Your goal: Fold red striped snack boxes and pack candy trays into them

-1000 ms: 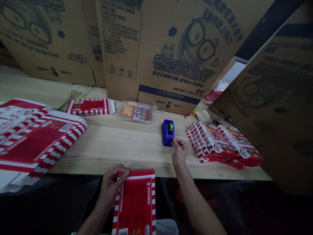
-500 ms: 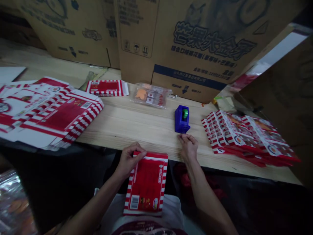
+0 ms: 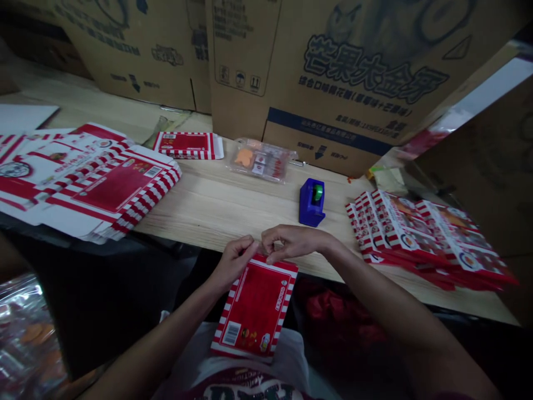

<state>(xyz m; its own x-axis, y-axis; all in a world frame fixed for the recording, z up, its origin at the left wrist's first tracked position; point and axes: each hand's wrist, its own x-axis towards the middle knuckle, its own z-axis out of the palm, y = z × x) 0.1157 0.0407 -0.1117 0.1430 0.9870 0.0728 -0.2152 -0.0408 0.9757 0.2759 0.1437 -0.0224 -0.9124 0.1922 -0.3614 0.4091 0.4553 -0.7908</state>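
A flat red cardboard box [image 3: 262, 305] with white-striped edges and a barcode leans against my lap at the table's front edge. My left hand [image 3: 236, 258] grips its top left corner, thumb and fingers closed. Over the same top edge is my right hand [image 3: 287, 241], its thumb and fingertips pinched close beside the left thumb. Whatever lies between the right fingertips is too small to make out. Beyond my right hand, a blue tape dispenser [image 3: 311, 203] with a green roll stands on the table.
Striped cartons [image 3: 112, 189] lie piled on the left. Filled striped packs [image 3: 416, 233] are stacked on the right. A clear packet of sweets [image 3: 264, 161] and another striped box [image 3: 187, 145] lie farther back, before large brown cartons [image 3: 333, 100]. Clear bags [image 3: 29, 339] sit low at left.
My right hand has moved left from the tape dispenser's front to the top edge of the box. The box, in my left hand, has tilted slightly to the right.
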